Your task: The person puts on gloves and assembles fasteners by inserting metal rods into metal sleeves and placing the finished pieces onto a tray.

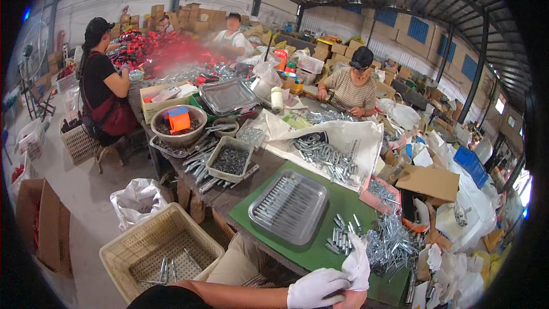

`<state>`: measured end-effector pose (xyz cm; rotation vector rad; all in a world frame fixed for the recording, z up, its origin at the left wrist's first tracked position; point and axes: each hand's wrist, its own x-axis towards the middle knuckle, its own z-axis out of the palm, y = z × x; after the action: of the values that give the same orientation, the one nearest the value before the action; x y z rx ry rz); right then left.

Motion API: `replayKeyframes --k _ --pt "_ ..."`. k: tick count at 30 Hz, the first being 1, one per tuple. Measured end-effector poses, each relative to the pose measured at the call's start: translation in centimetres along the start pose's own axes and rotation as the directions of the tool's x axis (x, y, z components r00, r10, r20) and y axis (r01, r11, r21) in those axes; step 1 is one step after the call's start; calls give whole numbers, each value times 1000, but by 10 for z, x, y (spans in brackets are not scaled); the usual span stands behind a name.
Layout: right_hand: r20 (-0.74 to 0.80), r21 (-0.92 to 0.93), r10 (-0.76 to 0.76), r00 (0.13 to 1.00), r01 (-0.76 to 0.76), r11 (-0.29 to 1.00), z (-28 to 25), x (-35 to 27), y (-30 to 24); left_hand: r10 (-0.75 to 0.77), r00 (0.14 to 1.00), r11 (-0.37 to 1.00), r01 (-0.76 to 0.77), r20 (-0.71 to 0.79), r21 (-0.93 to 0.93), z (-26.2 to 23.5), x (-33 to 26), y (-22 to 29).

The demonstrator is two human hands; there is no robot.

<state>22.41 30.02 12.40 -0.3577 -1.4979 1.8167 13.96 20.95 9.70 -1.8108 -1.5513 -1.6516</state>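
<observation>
Bolts (281, 197) in steel tray (313, 218), gloved left hand (315, 289) near.

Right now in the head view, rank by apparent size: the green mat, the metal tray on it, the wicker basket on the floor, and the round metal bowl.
1. Green mat
2. Wicker basket, though its nearness to the camera may enlarge it
3. Metal tray
4. Round metal bowl, farther away, so possibly understated

One head-worn fisheye view
It looked down and forward from the person's head, close over the table (320, 252).
</observation>
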Motion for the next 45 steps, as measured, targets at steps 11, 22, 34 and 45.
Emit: replayKeyframes --k 11,22,34,45 --pt "285 -270 -45 957 125 955 -57 7 55 -584 808 758 508 -79 -409 6 -23 -19" --pt "502 -638 -196 842 514 574 -36 72 29 -239 971 959 232 -21 -164 13 -20 -2" --pt "670 -449 -332 664 719 531 -53 77 34 -69 996 981 77 49 -180 25 -23 -1" --pt "528 -358 -224 819 454 816 -29 43 10 -351 936 876 319 -24 -362 -8 3 -8"
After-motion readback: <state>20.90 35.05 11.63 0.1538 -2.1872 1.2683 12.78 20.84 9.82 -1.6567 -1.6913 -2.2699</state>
